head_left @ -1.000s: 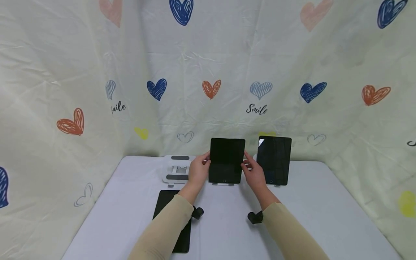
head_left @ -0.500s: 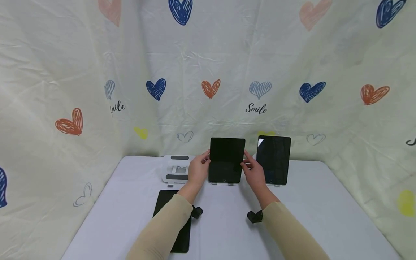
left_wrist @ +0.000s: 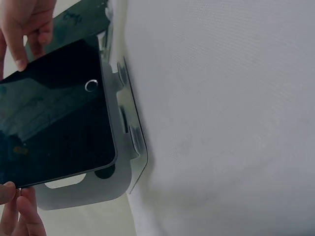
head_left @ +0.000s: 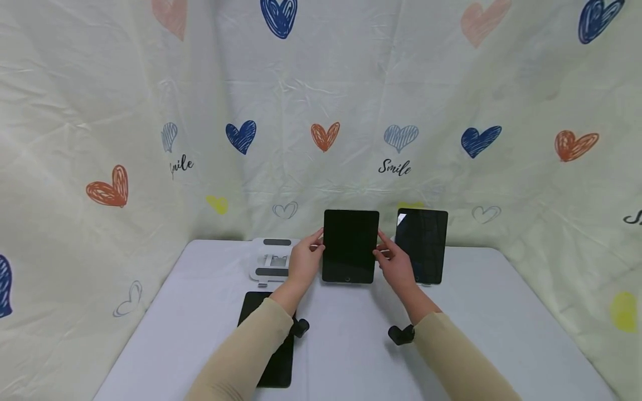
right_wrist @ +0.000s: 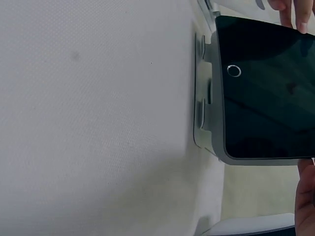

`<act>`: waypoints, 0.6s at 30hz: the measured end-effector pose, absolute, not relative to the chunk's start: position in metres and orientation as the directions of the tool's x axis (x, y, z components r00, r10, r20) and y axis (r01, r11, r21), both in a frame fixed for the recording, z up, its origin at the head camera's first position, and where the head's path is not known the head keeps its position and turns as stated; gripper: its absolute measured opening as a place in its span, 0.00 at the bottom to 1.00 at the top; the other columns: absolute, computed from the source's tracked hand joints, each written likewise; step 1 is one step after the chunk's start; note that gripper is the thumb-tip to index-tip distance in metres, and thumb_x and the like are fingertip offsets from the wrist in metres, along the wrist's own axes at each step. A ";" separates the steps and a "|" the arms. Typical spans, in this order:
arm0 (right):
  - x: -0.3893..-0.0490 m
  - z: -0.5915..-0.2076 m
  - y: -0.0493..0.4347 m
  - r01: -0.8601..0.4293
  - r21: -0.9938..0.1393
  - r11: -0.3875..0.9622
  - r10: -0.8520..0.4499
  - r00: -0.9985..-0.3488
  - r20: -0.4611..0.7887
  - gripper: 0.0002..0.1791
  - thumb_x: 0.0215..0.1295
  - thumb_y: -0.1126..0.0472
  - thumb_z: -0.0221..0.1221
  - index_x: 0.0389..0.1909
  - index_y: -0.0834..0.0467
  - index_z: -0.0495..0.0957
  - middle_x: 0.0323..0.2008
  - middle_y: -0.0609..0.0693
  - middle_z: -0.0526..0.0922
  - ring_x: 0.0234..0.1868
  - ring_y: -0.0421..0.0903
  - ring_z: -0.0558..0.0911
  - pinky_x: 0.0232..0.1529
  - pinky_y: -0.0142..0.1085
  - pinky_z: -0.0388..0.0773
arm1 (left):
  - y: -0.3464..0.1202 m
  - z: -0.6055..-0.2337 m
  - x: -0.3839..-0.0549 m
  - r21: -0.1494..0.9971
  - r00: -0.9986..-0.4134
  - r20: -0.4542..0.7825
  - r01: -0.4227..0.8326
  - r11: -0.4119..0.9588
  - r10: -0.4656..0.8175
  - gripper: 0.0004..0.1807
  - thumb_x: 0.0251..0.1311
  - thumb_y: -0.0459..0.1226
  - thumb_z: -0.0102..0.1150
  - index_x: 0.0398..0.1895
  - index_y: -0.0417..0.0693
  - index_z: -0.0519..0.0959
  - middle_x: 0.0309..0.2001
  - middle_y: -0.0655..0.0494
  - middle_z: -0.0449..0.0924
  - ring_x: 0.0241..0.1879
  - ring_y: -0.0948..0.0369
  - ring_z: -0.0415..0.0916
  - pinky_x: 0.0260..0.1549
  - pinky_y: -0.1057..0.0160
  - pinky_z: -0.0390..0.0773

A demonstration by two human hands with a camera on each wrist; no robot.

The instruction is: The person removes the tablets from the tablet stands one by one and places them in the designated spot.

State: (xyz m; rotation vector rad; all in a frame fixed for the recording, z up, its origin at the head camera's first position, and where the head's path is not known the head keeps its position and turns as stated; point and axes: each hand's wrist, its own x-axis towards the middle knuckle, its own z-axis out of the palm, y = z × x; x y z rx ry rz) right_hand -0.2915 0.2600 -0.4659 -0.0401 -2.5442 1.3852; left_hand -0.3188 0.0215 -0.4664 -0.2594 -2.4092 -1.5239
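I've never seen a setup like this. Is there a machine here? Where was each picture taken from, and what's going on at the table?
There is no robot arm here, just a person working bare-handed. The wide picture looks forward and down from the person's head; the two close-ups look out from the left and right wrists.

The left hand and right hand pinch a black tablet by its opposite side edges. Behind it is a stand; I can't tell whether they touch.

To the right, a second tablet is propped up. To the left is a white stand with no tablet on it. Nearer the person, a third tablet, partly hidden by a sleeve, lies on the white table.
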 end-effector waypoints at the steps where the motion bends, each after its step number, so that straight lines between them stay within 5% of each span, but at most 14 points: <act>1: -0.291 -0.465 0.260 -0.089 -0.831 0.549 0.137 -0.971 0.195 0.32 0.74 0.60 0.56 0.75 0.39 0.61 0.50 0.55 0.79 0.46 0.52 0.82 0.38 0.37 0.80 | 0.021 -0.466 -0.318 0.855 -0.946 0.324 0.297 0.426 0.008 0.26 0.66 0.35 0.61 0.67 0.62 0.75 0.45 0.58 0.83 0.44 0.60 0.81 0.38 0.62 0.81; 11: -0.278 -0.459 0.265 -0.058 -0.862 0.503 0.084 -0.990 0.116 0.33 0.73 0.62 0.56 0.76 0.42 0.60 0.50 0.58 0.78 0.44 0.52 0.82 0.38 0.34 0.80 | 0.016 -0.462 -0.306 0.874 -0.964 0.262 0.257 0.413 0.047 0.28 0.65 0.34 0.62 0.68 0.63 0.74 0.41 0.59 0.82 0.40 0.60 0.81 0.36 0.64 0.81; 18: -0.265 -0.456 0.267 -0.013 -0.886 0.463 0.035 -0.999 0.033 0.33 0.72 0.64 0.56 0.76 0.49 0.61 0.47 0.60 0.79 0.44 0.62 0.80 0.34 0.34 0.79 | 0.007 -0.459 -0.292 0.915 -0.982 0.153 0.182 0.359 0.106 0.29 0.65 0.33 0.61 0.68 0.64 0.73 0.41 0.57 0.81 0.36 0.61 0.80 0.30 0.63 0.77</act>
